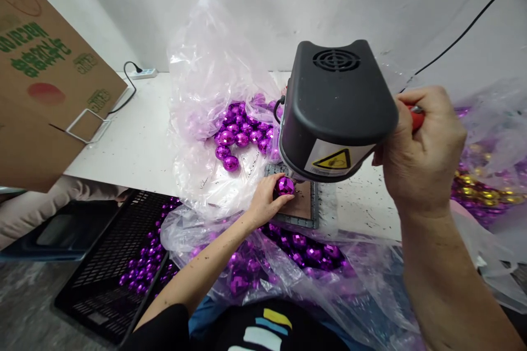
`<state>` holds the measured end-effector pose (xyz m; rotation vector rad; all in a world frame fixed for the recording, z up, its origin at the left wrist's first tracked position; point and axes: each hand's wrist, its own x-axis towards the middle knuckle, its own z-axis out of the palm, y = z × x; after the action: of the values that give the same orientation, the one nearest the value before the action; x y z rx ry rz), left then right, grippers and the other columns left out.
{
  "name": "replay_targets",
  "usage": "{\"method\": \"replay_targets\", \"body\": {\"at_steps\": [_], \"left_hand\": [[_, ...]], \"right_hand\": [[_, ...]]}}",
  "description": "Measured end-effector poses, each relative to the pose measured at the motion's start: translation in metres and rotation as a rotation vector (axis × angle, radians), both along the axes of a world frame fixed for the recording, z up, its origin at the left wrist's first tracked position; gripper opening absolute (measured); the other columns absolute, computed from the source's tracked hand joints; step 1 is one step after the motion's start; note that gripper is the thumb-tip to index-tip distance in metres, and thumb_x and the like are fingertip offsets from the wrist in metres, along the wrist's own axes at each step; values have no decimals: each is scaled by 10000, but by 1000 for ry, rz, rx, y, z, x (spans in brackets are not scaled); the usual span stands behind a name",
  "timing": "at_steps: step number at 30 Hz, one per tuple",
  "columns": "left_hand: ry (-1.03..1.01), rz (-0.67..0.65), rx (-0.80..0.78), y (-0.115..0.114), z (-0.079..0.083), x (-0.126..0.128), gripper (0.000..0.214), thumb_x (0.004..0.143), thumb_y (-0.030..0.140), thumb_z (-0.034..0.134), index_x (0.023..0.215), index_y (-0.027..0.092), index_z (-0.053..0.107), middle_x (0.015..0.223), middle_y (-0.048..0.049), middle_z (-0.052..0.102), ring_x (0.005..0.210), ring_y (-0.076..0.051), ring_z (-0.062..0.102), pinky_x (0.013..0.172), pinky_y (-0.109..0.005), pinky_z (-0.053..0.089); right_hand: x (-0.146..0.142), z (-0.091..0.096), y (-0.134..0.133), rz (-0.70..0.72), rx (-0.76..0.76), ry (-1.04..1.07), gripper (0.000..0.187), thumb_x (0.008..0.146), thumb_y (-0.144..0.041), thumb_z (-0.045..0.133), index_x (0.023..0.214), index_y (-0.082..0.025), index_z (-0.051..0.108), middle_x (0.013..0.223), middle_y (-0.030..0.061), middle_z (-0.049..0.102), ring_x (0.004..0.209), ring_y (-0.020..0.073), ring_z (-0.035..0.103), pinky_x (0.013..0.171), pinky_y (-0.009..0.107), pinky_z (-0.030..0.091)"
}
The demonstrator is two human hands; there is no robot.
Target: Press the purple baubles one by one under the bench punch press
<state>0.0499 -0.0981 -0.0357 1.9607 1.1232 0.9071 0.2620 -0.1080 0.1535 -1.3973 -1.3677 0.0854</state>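
Observation:
A shiny purple faceted ball (285,186) is pinched between the thumb and fingers of my left hand (267,198). It sits above a brown-topped plate with a dark metal border (300,205), under the black housing of a press-like machine (340,104). On the machine's right side, my right hand (426,148) is wrapped round a red lever handle (415,117). The underside of the machine, where the ball meets it, is mostly hidden by the housing. Just behind my left hand, several more purple balls (242,139) spill from a clear plastic bag (214,60).
Across my lap lies another clear bag with purple balls (315,254). A black crate (99,263) with purple balls stands on the floor at left. A cardboard box (37,77) and a power strip (144,73) are at left. Gold and purple ornaments (486,192) lie at right.

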Motion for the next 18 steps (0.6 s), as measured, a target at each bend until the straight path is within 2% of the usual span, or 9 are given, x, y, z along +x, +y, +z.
{"method": "replay_targets", "body": {"at_steps": [5,11,18], "left_hand": [[47,-10,66,-2,2,4,518,842,355,745,1289,194,537,1228,-108,630,1200,-284,558,1051,-450,438],[110,64,65,-7,-1,20,520,755,301,797,1210,204,565,1201,-100,617,1209,-302,537,1057,-471,417],[101,28,64,-8,-6,25,505,818,320,734,1260,192,526,1199,-105,628,1279,-319,489,1186,-554,243]], "right_hand": [[0,0,0,19,6,14,433,920,-610,508,897,-182,572,679,-33,492,586,59,455,575,239,363],[0,0,0,29,13,37,421,919,-600,523,879,-183,554,601,-62,461,508,49,460,544,238,367],[-1,5,-4,20,-41,43,448,892,-629,548,868,-183,572,588,-60,489,490,48,488,506,225,362]]}}
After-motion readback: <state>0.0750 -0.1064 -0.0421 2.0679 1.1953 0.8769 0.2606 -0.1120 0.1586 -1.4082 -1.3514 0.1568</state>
